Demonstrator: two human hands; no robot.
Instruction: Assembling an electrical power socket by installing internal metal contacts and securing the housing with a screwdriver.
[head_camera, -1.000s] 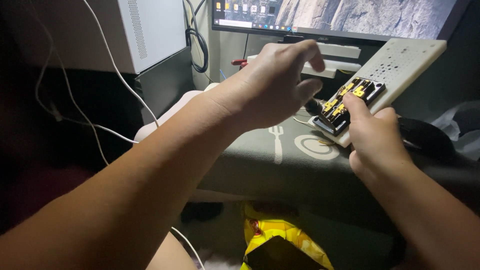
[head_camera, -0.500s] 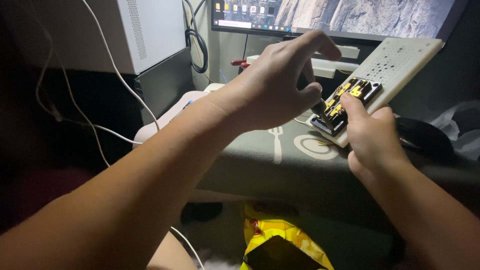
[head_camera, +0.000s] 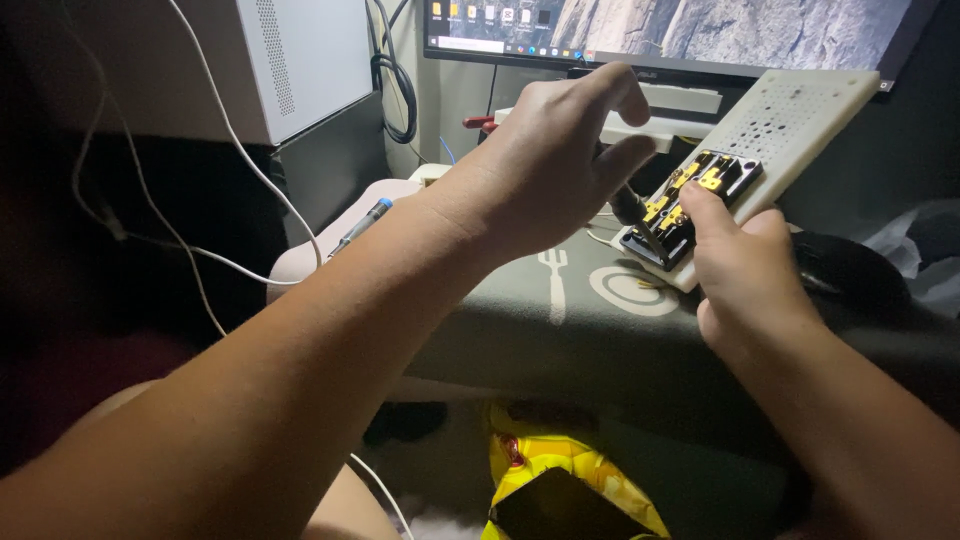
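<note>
Closest to the camera, low down, a yellow bag (head_camera: 560, 470) sits with a flat black thing (head_camera: 565, 510) on top of it. A thin white cable (head_camera: 215, 130) hangs across the dark space on the left.

Above the bag is the desk, covered by a dark green mat (head_camera: 540, 320) with a pale fork and plate drawn on it. The right hand (head_camera: 745, 270) rests on the mat edge. Its fingers are curled together and its thumb presses on the low end of a white board (head_camera: 790, 130) full of little holes. The board leans up and away, tilted, with black and yellow parts (head_camera: 695, 195) stuck on its lower end.

The left hand (head_camera: 555, 160) reaches over the desk, just left of the board. Its fingers are closed around a dark tool handle (head_camera: 628, 205).

A pen (head_camera: 365, 222) lies on a pale pad at the left.

Farther back stands a white computer box (head_camera: 290, 60). Farthest away, a lit screen (head_camera: 680, 30) shows a rocky picture.
</note>
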